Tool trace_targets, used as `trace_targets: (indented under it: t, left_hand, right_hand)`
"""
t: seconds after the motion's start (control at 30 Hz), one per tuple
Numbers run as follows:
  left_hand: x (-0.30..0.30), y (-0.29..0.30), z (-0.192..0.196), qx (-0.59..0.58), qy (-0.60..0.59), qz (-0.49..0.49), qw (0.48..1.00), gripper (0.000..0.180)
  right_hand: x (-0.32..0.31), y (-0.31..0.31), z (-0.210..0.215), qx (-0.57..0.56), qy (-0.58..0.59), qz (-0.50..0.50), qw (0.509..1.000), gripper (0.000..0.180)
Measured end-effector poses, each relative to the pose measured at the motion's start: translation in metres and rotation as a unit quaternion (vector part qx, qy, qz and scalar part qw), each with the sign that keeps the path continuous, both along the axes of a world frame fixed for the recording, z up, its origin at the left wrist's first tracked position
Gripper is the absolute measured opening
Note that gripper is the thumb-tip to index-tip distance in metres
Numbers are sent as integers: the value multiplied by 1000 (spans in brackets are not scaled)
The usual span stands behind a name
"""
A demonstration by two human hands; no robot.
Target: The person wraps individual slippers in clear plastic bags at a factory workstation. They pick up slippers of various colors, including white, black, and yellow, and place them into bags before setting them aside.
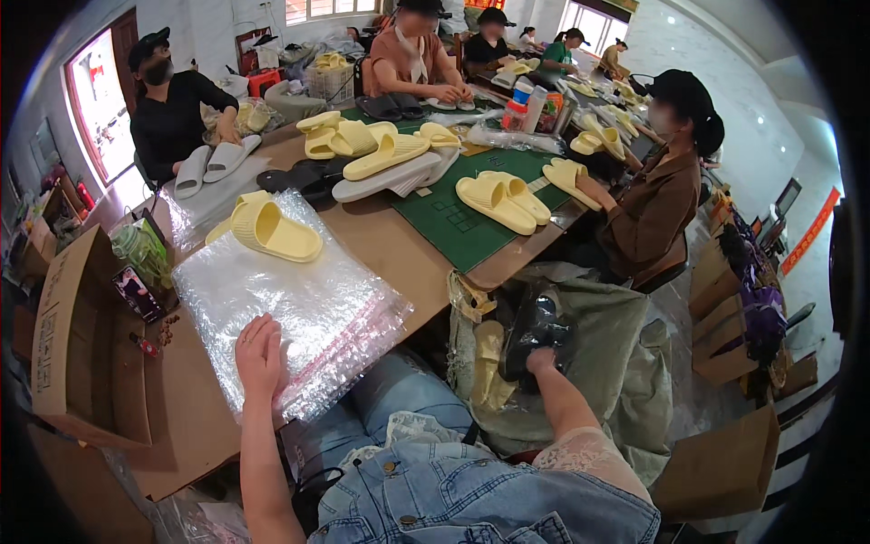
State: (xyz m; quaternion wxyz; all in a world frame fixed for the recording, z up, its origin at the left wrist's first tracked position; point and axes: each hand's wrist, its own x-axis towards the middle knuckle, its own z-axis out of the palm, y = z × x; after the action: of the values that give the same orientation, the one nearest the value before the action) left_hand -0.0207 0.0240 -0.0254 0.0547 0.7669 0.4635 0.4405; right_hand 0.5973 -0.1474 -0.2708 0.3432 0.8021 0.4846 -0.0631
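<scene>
My left hand [261, 358] lies flat on a stack of clear plastic zip bags [290, 304] on the brown table [181, 408], fingers spread, holding nothing. A pair of pale yellow slide sandals [270, 228] sits at the far end of the bags. My right hand [536, 361] reaches down into a large grey sack [625, 354] beside the table and grips a black sandal wrapped in clear plastic [530, 328].
An open cardboard box [72, 335] stands at my left. More yellow, grey and black sandals [390, 159] lie on a green mat [462, 218] further up the table. Several other people sit around the table handling sandals. Cardboard boxes [725, 462] stand at the right.
</scene>
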Motion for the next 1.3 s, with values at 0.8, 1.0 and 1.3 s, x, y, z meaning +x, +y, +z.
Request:
trace_targets:
  t: [0.8, 1.0, 1.3]
  left_hand:
    - [5, 4, -4, 9, -9, -12, 1000, 19]
    - [2, 2, -5, 4, 1, 3, 1000, 19]
    - [3, 4, -8, 24, -14, -1, 1000, 20]
  right_hand:
    - [-214, 248, 275, 518, 595, 23, 615, 26]
    - [-178, 237, 282, 661, 271, 109, 691, 38]
    - [-115, 251, 249, 498, 157, 34, 852, 43]
